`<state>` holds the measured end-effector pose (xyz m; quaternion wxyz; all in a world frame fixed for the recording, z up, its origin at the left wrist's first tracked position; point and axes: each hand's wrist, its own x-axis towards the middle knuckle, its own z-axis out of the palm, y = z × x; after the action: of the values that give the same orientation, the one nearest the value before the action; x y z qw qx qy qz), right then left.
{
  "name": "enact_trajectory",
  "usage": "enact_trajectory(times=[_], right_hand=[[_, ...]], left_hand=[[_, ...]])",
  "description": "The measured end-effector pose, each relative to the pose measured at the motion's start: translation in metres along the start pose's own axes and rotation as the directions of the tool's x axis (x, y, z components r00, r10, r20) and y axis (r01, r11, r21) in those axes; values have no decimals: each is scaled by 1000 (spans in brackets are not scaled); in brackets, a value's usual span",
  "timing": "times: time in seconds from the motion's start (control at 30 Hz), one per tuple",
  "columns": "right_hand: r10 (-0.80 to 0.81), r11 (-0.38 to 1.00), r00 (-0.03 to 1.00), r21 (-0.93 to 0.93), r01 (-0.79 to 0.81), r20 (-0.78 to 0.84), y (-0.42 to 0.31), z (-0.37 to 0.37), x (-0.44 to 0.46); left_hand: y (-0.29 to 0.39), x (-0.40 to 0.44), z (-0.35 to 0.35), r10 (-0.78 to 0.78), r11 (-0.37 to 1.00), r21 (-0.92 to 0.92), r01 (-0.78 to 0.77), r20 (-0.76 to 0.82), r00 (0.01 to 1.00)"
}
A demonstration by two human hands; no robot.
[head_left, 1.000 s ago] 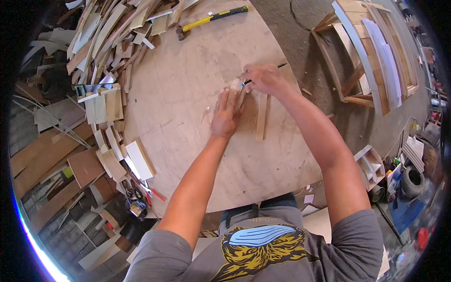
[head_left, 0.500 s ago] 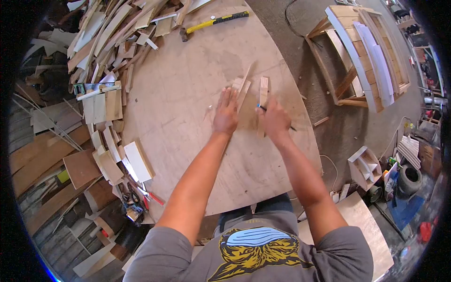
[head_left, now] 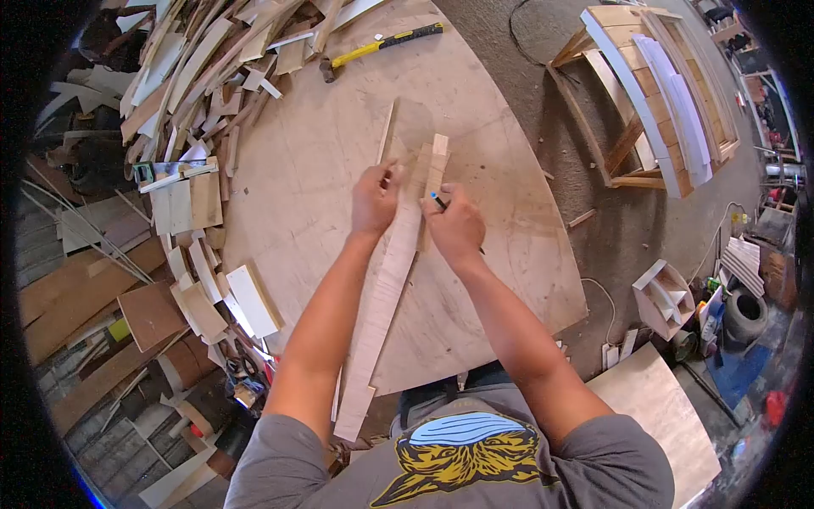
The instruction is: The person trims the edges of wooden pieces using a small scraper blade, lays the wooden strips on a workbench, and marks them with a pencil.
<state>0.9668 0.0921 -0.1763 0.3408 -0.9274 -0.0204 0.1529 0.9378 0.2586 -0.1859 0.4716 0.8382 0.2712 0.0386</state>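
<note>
A long, tapered plywood strip (head_left: 393,271) lies lengthwise on the tabletop, its near end sticking out past the edge beside my left arm. My left hand (head_left: 376,199) is closed at its left side, fingers curled around a thin wooden slat (head_left: 387,131) that points away from me. In my right hand (head_left: 458,225) is a pen (head_left: 437,200) with a blue end, gripped in a fist. That hand also rests at a short wooden stick (head_left: 438,157), which lies along the right side of the plywood strip's far end; whether its fingers press the stick is hidden.
A hammer (head_left: 386,49) with a yellow and black handle lies at the table's (head_left: 492,153) far side. Wood offcuts (head_left: 203,51) pile up along the left. Red-handled pliers sit near the left front edge. A wooden frame (head_left: 636,102) stands on the floor to the right.
My left hand has gone from lying flat to curled, shifting left. The long plywood strip now shows between my arms. My right hand and the short stick have moved left, up to it.
</note>
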Motion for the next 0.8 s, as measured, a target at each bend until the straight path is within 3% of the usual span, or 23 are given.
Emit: enact_trajectory(times=[0.1, 0.23, 0.3, 0.4, 0.5, 0.63, 0.73, 0.8], right_hand=[[45, 994, 994, 99, -54, 96, -7, 9, 1], [11, 942, 998, 334, -31, 60, 15, 2, 10], [38, 891, 997, 449, -64, 66, 25, -14, 18], [-76, 649, 969, 726, 227, -234, 31, -20, 32], [-61, 604, 980, 774, 189, -191, 40, -31, 41], [-92, 657, 990, 741, 140, -105, 47, -20, 52], [-154, 765, 970, 598, 237, -187, 35, -17, 48], [-119, 722, 975, 657, 215, -188, 34, -9, 49]], left_hand=[[-8, 2, 20, 374, 910, 233, -343, -104, 922], [-14, 14, 19, 538, 793, 346, -502, -10, 843], [-16, 19, 28, 545, 741, 443, -505, 42, 837], [-22, 22, 35, 514, 683, 521, -512, 154, 844], [-32, 28, 34, 504, 621, 566, -541, 241, 830], [-38, 36, 30, 527, 585, 560, -586, 286, 800], [-37, 40, 29, 540, 596, 521, -610, 302, 786], [-35, 41, 30, 535, 632, 475, -612, 303, 788]])
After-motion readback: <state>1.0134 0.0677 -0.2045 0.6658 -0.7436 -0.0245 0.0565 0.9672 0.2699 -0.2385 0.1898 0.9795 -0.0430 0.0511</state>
